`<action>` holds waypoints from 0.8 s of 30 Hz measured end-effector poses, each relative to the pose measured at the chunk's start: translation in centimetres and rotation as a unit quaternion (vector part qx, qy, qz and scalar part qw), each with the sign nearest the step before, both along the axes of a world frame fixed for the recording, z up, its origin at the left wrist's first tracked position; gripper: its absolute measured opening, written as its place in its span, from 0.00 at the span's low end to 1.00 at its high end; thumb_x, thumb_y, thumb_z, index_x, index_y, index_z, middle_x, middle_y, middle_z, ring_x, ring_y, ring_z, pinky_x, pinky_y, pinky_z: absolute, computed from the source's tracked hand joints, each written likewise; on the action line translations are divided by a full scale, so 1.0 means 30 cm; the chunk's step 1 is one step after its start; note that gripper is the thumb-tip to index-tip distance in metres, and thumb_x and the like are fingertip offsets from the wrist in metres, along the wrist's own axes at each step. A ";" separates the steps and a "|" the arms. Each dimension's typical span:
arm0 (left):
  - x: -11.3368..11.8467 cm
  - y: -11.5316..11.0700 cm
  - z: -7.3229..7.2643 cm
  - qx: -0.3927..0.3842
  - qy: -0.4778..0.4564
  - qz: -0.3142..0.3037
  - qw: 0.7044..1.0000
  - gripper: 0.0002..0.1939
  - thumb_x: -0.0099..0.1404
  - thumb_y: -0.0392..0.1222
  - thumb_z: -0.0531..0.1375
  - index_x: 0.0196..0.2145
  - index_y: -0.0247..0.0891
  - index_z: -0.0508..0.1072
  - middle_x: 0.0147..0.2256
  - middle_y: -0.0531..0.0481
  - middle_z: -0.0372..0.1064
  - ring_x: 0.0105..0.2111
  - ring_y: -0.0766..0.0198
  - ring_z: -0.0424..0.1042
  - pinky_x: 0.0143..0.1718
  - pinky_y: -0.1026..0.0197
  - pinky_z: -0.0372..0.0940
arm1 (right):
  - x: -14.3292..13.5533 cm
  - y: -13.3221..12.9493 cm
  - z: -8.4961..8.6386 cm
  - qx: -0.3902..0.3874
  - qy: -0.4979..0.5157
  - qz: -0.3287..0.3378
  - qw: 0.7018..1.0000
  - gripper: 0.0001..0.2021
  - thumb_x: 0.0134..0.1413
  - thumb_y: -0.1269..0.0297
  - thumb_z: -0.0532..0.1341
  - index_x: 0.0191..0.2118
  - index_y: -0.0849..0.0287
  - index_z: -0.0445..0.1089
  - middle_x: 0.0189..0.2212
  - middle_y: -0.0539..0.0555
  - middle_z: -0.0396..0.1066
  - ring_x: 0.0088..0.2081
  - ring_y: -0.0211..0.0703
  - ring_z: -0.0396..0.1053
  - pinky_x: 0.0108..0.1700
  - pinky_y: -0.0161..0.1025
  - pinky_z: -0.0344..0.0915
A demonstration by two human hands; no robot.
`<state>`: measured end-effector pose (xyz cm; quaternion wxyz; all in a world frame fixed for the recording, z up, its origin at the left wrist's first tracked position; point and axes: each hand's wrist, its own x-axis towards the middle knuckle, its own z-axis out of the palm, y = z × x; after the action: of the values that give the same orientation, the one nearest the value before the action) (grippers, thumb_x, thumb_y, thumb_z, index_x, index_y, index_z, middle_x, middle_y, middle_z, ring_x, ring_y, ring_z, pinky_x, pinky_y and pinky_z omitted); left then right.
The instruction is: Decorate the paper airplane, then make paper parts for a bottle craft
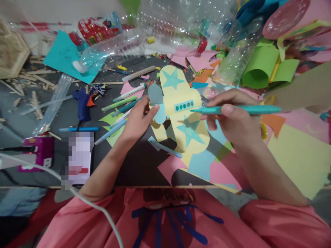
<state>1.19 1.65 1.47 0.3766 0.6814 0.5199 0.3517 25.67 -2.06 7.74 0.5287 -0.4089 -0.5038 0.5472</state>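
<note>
Bottle (pixel 113 44) lies white-capped; right fingers (pixel 229 110) hold teal marker (pixel 248 110).

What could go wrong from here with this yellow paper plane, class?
The tip of the teal marker is close to the dotted strip, so a slip of the right hand might streak it. The left hand holds the yellow paper plane only at one end, so it could twist.

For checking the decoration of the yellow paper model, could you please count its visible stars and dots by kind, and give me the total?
On the yellow paper model, visible side:
Teal stars: 2
Dark green dots: 5
Total: 7
</note>
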 end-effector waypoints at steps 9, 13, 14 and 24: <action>0.017 -0.021 -0.012 0.015 -0.004 -0.005 1.000 0.18 0.70 0.56 0.52 0.45 0.40 0.71 0.40 0.44 0.71 0.43 0.54 0.71 0.48 0.51 0.66 | -0.131 0.122 0.008 0.029 -0.164 0.097 0.981 0.11 0.50 0.56 0.68 0.27 0.56 0.71 0.25 0.48 0.72 0.27 0.36 0.67 0.29 0.35 0.64; 0.012 -0.032 -0.021 -0.039 -0.026 -0.051 0.998 0.27 0.59 0.48 0.62 0.55 0.42 0.66 0.52 0.42 0.68 0.53 0.50 0.69 0.52 0.52 0.68 | -0.145 0.130 -0.020 0.039 -0.176 0.078 0.980 0.09 0.52 0.59 0.67 0.27 0.56 0.70 0.25 0.48 0.71 0.28 0.37 0.67 0.31 0.36 0.64; 0.013 -0.034 -0.023 -0.045 -0.019 -0.059 0.997 0.31 0.55 0.46 0.65 0.56 0.42 0.65 0.53 0.42 0.67 0.54 0.49 0.69 0.53 0.51 0.67 | -0.145 0.129 -0.023 0.041 -0.176 0.075 0.981 0.08 0.52 0.61 0.66 0.27 0.56 0.69 0.25 0.48 0.71 0.29 0.37 0.67 0.31 0.36 0.64; 0.034 -0.034 -0.063 0.013 0.017 -0.024 0.999 0.30 0.56 0.42 0.67 0.55 0.39 0.65 0.50 0.42 0.70 0.53 0.49 0.70 0.53 0.50 0.67 | -0.155 0.100 -0.018 0.037 -0.173 0.091 0.980 0.06 0.53 0.69 0.65 0.27 0.57 0.70 0.23 0.46 0.71 0.27 0.34 0.66 0.30 0.34 0.62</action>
<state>2.21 0.63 -0.43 0.3674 0.7044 0.5049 0.3376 21.01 0.94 7.20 0.3964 -0.4301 -0.6423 0.4953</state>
